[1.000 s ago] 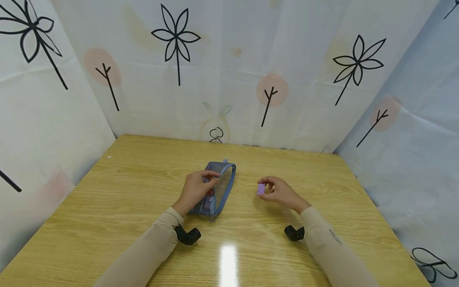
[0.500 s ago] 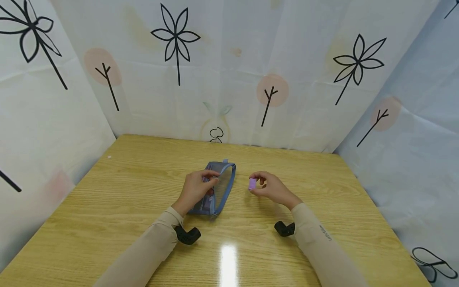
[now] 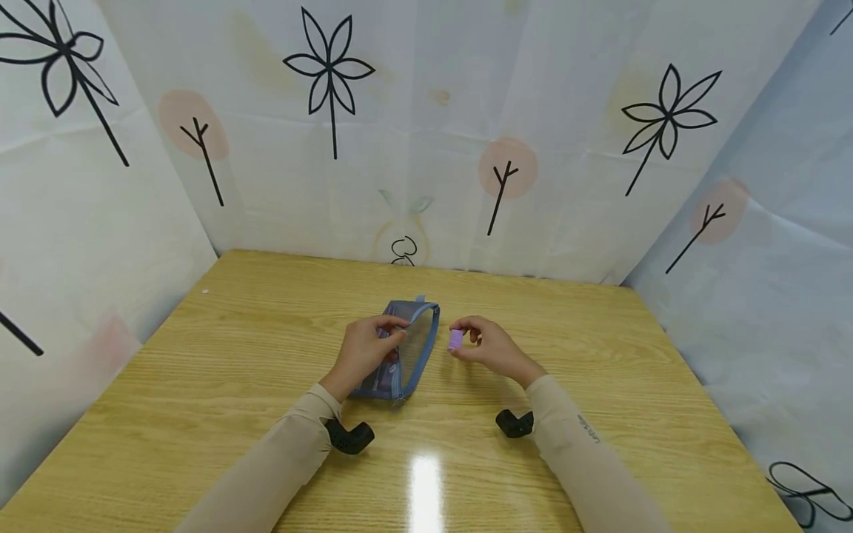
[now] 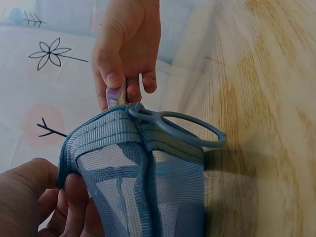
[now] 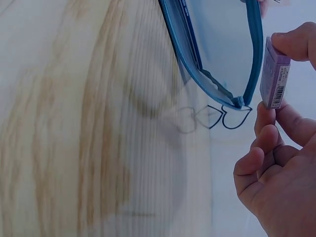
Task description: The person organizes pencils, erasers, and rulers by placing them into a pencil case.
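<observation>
My left hand (image 3: 363,349) pinches one side of the mouth of a blue mesh zip pencil pouch (image 3: 385,383), which is unzipped and gapes to the right. Through the mesh (image 4: 106,168) in the left wrist view, blue strips show inside. A zip pull loop (image 4: 190,132) sticks out at the pouch's end. My right hand (image 3: 496,349) pinches a small purple eraser (image 3: 456,340) between thumb and fingertips, just right of the pouch's mouth. Seen from the right wrist, the eraser (image 5: 274,79) is a rectangular block with a barcode on its side.
The pouch lies on a wood-grain table (image 3: 266,318). A pale cloth wall (image 3: 413,89) with printed plants stands behind it, with further cloth at both sides. Black wrist cameras (image 3: 349,438) hang below each sleeve. A tiny white scrap (image 3: 205,292) lies far left.
My right hand has moved left with the eraser, from well right of the pouch to close beside its mouth. My left hand and the pouch have stayed in place.
</observation>
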Tool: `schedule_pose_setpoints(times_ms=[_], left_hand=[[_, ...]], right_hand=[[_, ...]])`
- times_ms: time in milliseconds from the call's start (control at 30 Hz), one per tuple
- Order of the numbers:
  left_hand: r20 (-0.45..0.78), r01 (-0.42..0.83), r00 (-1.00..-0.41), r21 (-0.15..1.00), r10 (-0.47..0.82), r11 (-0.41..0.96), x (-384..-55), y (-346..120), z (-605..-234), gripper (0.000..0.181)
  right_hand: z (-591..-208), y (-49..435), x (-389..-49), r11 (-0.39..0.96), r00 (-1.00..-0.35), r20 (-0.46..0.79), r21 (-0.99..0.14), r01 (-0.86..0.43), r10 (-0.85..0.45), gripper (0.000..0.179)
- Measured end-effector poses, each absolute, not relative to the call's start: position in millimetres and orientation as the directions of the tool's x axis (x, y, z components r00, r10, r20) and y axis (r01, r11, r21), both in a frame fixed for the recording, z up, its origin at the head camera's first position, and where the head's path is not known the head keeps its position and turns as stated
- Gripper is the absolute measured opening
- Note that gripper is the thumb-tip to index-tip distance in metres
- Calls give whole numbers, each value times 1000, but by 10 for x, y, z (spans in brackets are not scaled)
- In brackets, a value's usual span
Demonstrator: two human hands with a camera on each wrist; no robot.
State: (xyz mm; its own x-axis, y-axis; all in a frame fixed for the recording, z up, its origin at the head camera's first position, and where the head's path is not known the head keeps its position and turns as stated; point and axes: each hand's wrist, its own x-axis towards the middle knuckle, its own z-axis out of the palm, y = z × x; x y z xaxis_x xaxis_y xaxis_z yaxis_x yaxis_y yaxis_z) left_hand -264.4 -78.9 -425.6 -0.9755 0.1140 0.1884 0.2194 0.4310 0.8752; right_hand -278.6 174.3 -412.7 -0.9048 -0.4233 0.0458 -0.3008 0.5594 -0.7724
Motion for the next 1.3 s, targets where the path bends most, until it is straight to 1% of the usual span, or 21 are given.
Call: schedule_pose_setpoints(times_ms=[333, 533, 867, 1300], left_hand=[[197, 222, -975, 874, 103, 433, -2648, -778, -4255, 21], [196, 224, -974, 869, 110, 441, -2652, -767, -4256, 22], [201, 229, -974, 866, 110, 445, -2663, -776, -4260, 22], [204, 231, -973, 864, 109, 448, -2643, -788, -4237, 20]], right_hand=[[-4154, 1580, -2801, 537, -893, 49, -783, -312, -447, 46], [-4182, 1515, -2811, 537, -894, 47, -785, -309, -446, 45], [-4187, 1384, -2815, 501, -877, 61, -801, -328, -476, 41], [-4223, 1266, -2750, 487, -868, 30, -818, -307, -495, 41]])
